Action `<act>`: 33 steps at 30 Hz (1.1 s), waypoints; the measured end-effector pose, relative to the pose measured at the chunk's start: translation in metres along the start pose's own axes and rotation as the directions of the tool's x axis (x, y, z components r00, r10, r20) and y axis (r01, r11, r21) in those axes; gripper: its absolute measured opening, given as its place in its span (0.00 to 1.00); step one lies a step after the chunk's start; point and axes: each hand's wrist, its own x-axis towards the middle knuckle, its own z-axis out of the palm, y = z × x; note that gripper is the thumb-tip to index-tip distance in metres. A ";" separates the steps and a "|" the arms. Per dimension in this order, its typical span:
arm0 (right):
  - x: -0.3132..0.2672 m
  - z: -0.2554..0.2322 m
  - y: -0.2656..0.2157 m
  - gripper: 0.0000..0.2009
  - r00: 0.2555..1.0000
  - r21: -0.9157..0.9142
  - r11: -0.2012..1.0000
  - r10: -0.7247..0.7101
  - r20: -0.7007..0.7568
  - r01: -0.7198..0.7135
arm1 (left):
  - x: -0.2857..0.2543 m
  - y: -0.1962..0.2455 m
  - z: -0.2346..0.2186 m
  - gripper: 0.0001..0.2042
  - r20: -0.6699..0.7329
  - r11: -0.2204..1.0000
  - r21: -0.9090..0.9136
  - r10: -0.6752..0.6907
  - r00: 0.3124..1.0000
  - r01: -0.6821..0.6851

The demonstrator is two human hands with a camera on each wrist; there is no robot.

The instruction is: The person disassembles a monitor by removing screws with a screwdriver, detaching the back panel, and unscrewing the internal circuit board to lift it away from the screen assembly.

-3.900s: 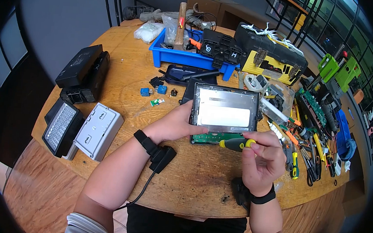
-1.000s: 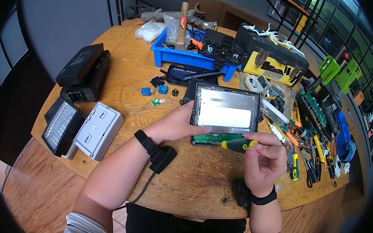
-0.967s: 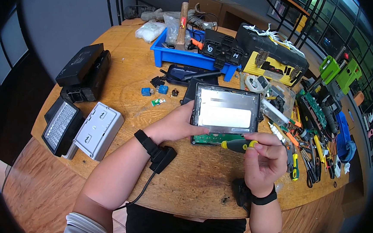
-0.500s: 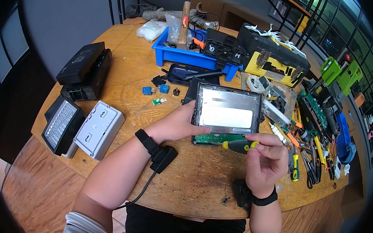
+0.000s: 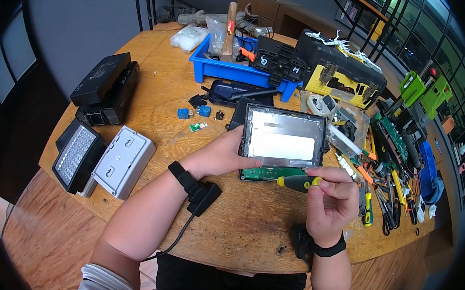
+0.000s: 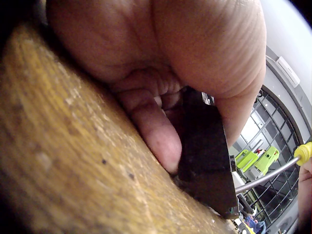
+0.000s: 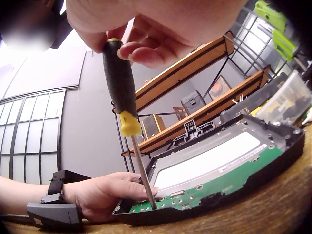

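Note:
A black-framed display unit [image 5: 283, 125] lies on the table, its silver metal back with a white label facing up. Along its near edge shows a strip of green circuit board [image 5: 256, 173]. My left hand [image 5: 222, 155] grips the unit's left side, thumb over the metal back; in the left wrist view its fingers curl under the black casing [image 6: 204, 161]. My right hand [image 5: 334, 199] pinches the end of a grey-and-yellow screwdriver [image 5: 295, 182]. In the right wrist view the screwdriver [image 7: 120, 80] stands slightly tilted, its tip at the circuit board's near-left corner beside my left thumb.
A blue tray [image 5: 216, 71] with a hammer [image 5: 229, 31] stands behind the unit, beside a black-and-yellow toolbox [image 5: 345, 72]. Loose tools crowd the right. Blue connectors [image 5: 204, 111] lie left of the unit; a white box [image 5: 123, 161] and LED lamp [image 5: 75, 155] sit further left.
The head view has shifted very slightly. Both hands, the display unit and the screwdriver keep nearly the same pose, with the screwdriver still at the circuit board.

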 end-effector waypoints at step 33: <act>-0.002 0.000 0.001 0.13 1.000 0.019 1.000 0.008 -0.005 -0.008 | 0.000 -0.002 0.000 0.40 -0.006 1.000 0.013 0.006 1.000 -0.006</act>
